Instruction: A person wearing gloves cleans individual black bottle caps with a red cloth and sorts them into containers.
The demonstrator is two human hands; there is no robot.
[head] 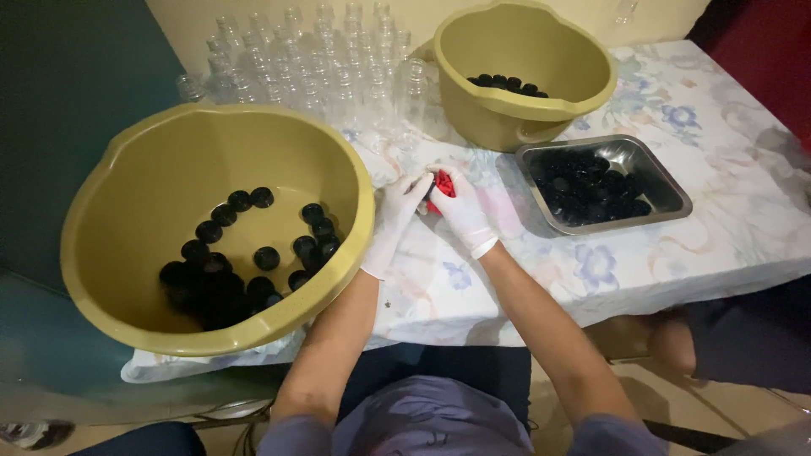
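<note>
Big yellow basin (169,169) nearest me, black caps (245,262) inside. My left hand (395,221) and right hand (463,209) both pinch a small red piece (442,190) over the counter (726,228). Right: steel tray (667,181) of caps. Beyond: second basin (524,51), few caps; clear bottles (312,59).

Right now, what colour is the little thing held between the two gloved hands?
Red, with a dark part beside it: the small object, pinched between both white-gloved hands in the head view.
</note>
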